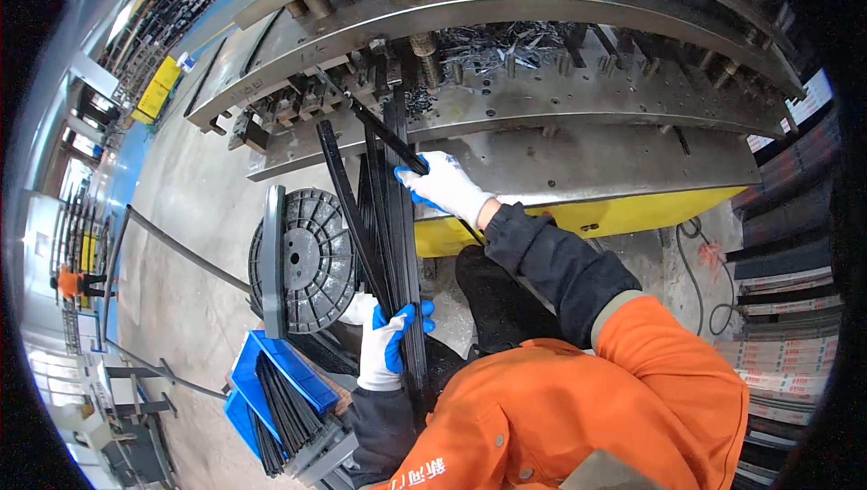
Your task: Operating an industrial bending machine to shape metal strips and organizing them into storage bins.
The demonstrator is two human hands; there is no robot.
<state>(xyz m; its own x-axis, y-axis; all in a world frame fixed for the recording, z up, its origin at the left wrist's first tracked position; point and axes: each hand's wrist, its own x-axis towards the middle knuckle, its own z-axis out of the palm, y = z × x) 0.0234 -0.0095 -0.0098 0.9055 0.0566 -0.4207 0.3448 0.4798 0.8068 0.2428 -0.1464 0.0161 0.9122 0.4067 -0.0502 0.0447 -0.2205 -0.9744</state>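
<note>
Gloved in white and blue, my left hand (386, 343) is wrapped round the lower part of a bundle of long black metal strips (395, 219). The bundle slants up from my lap toward the press, and its strips fan apart at the far end. My right hand (444, 186), in a matching glove, is closed on a single black strip (377, 129). That strip runs from my right hand up and left to the die area of the press (506, 120), crossing over the bundle's upper part.
Metal scrap (510, 43) lies heaped between the press plates. Left of my legs stand a black spoked reel (312, 260) and a blue bin (298, 373) holding more black strips. Stacked strip material (786, 336) lines the right side. A cable (695, 282) loops on the floor. Another person (72, 284) stands far left.
</note>
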